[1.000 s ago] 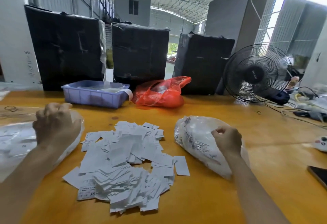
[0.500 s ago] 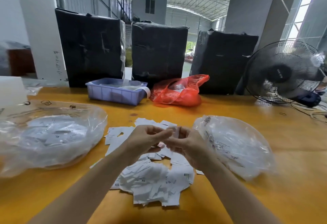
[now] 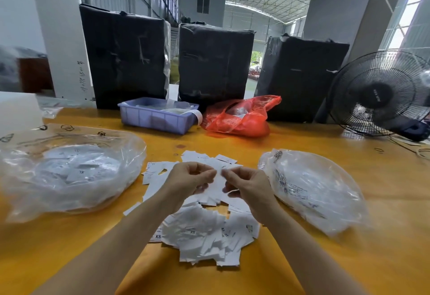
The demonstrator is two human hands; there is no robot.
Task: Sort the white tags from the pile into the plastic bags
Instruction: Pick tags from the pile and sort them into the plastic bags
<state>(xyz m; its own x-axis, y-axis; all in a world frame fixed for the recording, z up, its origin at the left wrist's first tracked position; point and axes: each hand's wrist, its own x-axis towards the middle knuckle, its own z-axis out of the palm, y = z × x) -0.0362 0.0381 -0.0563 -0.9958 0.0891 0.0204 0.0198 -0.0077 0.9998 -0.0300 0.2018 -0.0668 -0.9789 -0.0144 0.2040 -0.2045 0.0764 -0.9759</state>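
Both hands meet over the middle of the yellow table (image 3: 349,236), right above the pile of white tags (image 3: 204,232), and that looks deliberate: the pile sits between the two clear bags so either one is a short reach away. The left hand (image 3: 188,181) has its fingers curled, thumb and forefinger pinching white tags; the right hand (image 3: 247,185) mirrors it, fingertips pinched on tags too, likely peeling them apart to read sizes. The left plastic bag (image 3: 69,169) lies on the left, already holding tags, one marked XL. The right plastic bag (image 3: 311,187) lies on the right, its contents blurred. Plenty of tags remain loose, several showing XS, so the sorting seems far from finished.
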